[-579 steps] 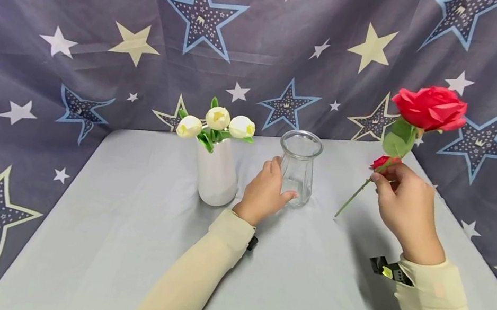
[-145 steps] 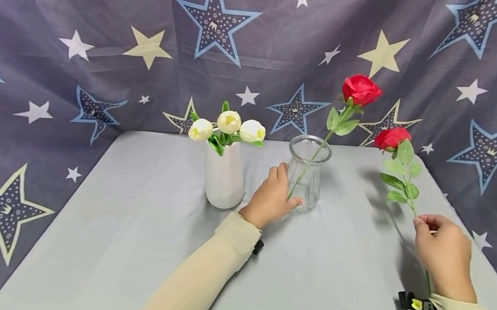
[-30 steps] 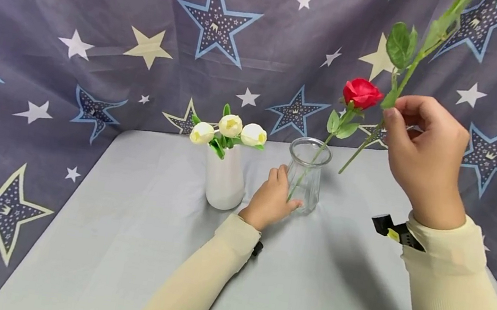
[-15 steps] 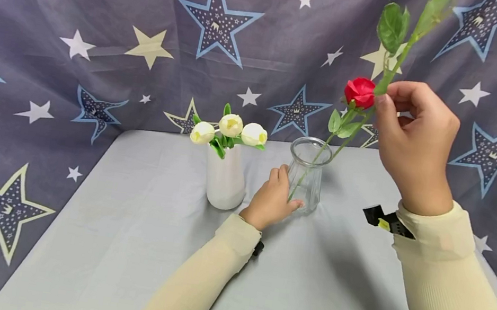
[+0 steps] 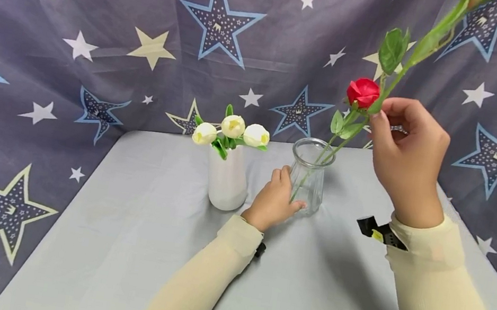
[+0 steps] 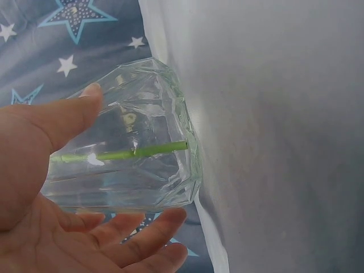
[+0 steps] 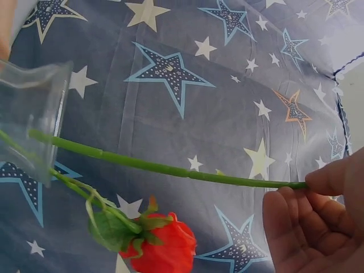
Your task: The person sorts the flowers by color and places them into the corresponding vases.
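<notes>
My left hand (image 5: 272, 201) holds the lower side of a clear glass vase (image 5: 316, 184), thumb and fingers on either side of it. One red rose (image 5: 363, 93) leans in that vase; in the left wrist view its green stem (image 6: 159, 149) reaches near the glass bottom. Between thumb and fingertips, my right hand (image 5: 414, 158) pinches the stem of a second rose (image 5: 415, 56), tilted above the vase. Its bloom lies beyond the head view's top edge. In the right wrist view, the lower end of the held stem (image 7: 170, 169) is just inside the vase mouth (image 7: 60, 114).
A white vase (image 5: 226, 186) with several cream tulips (image 5: 232, 127) stands left of the glass vase. Grey cloth covers the table (image 5: 129, 244). Behind and at the sides hangs a star-patterned curtain (image 5: 266, 34).
Since the earliest frame, one rose has come to stand in the glass vase. The second was lifted from the right; over the last second its stem end moved left and down into the vase mouth.
</notes>
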`<act>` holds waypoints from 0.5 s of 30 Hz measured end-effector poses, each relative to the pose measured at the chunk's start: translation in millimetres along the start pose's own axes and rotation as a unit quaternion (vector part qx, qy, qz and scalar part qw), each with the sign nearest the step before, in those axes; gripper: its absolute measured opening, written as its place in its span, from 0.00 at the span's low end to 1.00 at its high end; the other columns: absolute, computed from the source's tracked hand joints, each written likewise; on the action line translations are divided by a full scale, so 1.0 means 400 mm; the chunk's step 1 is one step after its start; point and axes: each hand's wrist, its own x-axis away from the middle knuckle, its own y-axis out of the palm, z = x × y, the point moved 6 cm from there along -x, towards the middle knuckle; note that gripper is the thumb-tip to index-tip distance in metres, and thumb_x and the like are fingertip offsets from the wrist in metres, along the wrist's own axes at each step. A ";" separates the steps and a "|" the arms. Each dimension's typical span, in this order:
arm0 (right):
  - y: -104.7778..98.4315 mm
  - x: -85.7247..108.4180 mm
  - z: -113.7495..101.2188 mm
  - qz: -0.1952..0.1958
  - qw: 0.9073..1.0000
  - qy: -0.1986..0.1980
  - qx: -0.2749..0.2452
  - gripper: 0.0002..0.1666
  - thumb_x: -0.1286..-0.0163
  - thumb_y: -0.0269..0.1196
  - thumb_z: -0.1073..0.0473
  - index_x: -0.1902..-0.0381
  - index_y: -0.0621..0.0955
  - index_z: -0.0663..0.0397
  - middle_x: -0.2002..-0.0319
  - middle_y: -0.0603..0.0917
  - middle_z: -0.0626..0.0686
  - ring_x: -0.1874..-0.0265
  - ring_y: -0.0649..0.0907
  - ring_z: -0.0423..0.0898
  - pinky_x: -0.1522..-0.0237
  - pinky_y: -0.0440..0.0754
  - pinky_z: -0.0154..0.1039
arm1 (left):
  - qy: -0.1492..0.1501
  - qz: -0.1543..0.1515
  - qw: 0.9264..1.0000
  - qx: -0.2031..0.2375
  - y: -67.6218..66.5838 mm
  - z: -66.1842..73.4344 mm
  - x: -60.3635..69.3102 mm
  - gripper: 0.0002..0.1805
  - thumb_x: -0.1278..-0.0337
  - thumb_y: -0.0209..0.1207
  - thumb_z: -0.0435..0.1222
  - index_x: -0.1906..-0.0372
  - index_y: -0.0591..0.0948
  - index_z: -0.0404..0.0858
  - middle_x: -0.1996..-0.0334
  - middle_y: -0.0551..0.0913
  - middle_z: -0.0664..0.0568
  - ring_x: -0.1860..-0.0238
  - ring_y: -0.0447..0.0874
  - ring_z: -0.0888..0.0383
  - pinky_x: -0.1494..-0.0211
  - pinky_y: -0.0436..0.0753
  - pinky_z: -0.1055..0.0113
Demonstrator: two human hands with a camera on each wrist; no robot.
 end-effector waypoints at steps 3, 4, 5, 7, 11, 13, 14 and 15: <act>0.001 0.016 0.014 0.001 1.000 0.004 0.001 0.11 0.28 0.61 0.65 0.58 0.85 0.69 0.65 0.87 0.57 0.72 0.80 0.29 0.67 0.76 0.21 | 0.001 0.003 1.000 0.001 -0.002 0.000 0.000 0.57 0.38 0.69 0.54 0.20 0.51 0.28 0.34 0.67 0.34 0.52 0.84 0.45 0.48 0.85 0.57; 0.002 0.021 0.018 0.000 1.000 0.004 0.001 0.11 0.28 0.61 0.65 0.58 0.85 0.70 0.65 0.87 0.58 0.72 0.81 0.29 0.67 0.76 0.21 | 0.001 0.004 1.000 0.002 -0.003 0.001 0.001 0.56 0.38 0.69 0.54 0.21 0.51 0.28 0.34 0.67 0.34 0.52 0.84 0.44 0.48 0.85 0.57; 0.004 0.026 0.023 -0.001 1.000 0.006 -0.001 0.10 0.28 0.61 0.65 0.58 0.85 0.70 0.65 0.87 0.58 0.72 0.81 0.29 0.67 0.77 0.21 | 0.001 0.005 1.000 0.004 -0.004 0.001 0.001 0.56 0.38 0.69 0.53 0.21 0.51 0.28 0.35 0.67 0.33 0.52 0.84 0.44 0.48 0.85 0.56; 0.008 0.037 0.036 -0.004 1.000 0.007 0.001 0.10 0.29 0.62 0.66 0.59 0.85 0.70 0.64 0.87 0.58 0.72 0.81 0.29 0.67 0.77 0.20 | 0.000 0.006 1.000 0.007 -0.006 0.001 0.002 0.55 0.38 0.70 0.53 0.21 0.52 0.28 0.35 0.67 0.33 0.52 0.85 0.43 0.47 0.85 0.56; 0.018 0.054 0.070 -0.011 1.000 0.015 0.009 0.09 0.28 0.64 0.64 0.59 0.86 0.67 0.64 0.88 0.57 0.72 0.81 0.26 0.66 0.77 0.18 | -0.001 0.004 1.000 0.006 -0.006 0.001 0.002 0.55 0.38 0.70 0.53 0.22 0.52 0.28 0.35 0.67 0.33 0.49 0.84 0.42 0.45 0.85 0.55; 0.021 0.061 0.085 -0.013 1.000 0.016 0.015 0.09 0.28 0.64 0.63 0.59 0.86 0.65 0.64 0.89 0.55 0.71 0.82 0.25 0.65 0.78 0.18 | 0.000 0.003 1.000 0.001 -0.003 0.001 0.001 0.56 0.38 0.69 0.54 0.21 0.52 0.28 0.34 0.67 0.33 0.49 0.84 0.43 0.45 0.85 0.56; 0.023 0.063 0.091 -0.015 1.000 0.017 0.016 0.09 0.28 0.64 0.62 0.59 0.86 0.64 0.65 0.89 0.55 0.71 0.82 0.25 0.65 0.78 0.18 | 0.001 0.003 1.000 0.000 -0.002 0.001 0.001 0.56 0.38 0.69 0.54 0.21 0.52 0.28 0.34 0.67 0.33 0.50 0.84 0.43 0.45 0.85 0.56; 0.025 0.066 0.096 -0.016 1.000 0.017 0.019 0.09 0.28 0.64 0.62 0.59 0.86 0.64 0.65 0.89 0.54 0.71 0.82 0.25 0.65 0.78 0.18 | 0.001 0.002 1.000 -0.001 -0.001 0.001 0.001 0.56 0.38 0.69 0.54 0.21 0.51 0.28 0.34 0.67 0.33 0.50 0.84 0.44 0.46 0.85 0.57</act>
